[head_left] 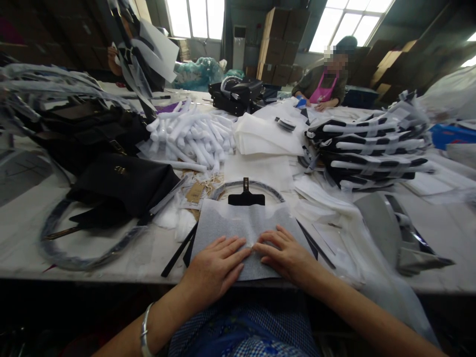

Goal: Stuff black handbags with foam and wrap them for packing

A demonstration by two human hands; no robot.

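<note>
A handbag lies flat at the table's front edge, covered by a pale translucent sheet. Its wrapped handle arches beyond the sheet, and a black tab with a metal fitting sticks out at the top. Black straps show at both sides. My left hand rests on the sheet, fingers stretched out together. Opposite it, my right hand lies on the sheet with its fingers spread. The fingertips of both hands nearly meet at the middle, by a small light spot too small to name.
A black handbag with a wrapped handle lies left. White rolls are heaped behind, near white sheets. Stacked black wrapped handbags stand right. A grey bag piece lies nearer. Across the table is a person in a pink apron.
</note>
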